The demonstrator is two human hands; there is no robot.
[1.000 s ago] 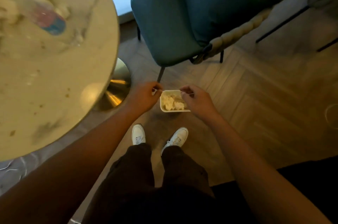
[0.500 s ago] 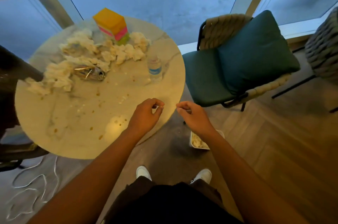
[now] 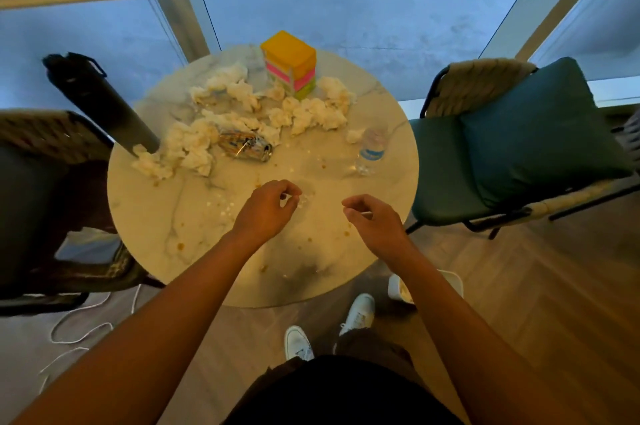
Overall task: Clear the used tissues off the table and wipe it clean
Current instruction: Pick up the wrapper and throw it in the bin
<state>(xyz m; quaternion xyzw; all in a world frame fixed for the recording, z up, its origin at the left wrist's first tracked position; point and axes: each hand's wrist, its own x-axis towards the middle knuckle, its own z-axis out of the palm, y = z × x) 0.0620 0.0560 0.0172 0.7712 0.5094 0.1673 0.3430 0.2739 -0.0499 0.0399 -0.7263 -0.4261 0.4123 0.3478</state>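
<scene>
Since 0.5 s ago both hands have come forward from the rim to hover over the round marble table [image 3: 145, 216], which now fills the middle of the view. The left hand [image 3: 266, 209] and right hand [image 3: 374, 223] are apart, fingers loosely curled, gripping nothing visible. Crumpled white tissues [image 3: 242, 119], some stained yellow-brown, lie heaped from 9 o'clock to 1 o'clock around a crushed can [image 3: 246, 145]. The white bin [image 3: 450, 280] sits on the floor at 5 o'clock.
</scene>
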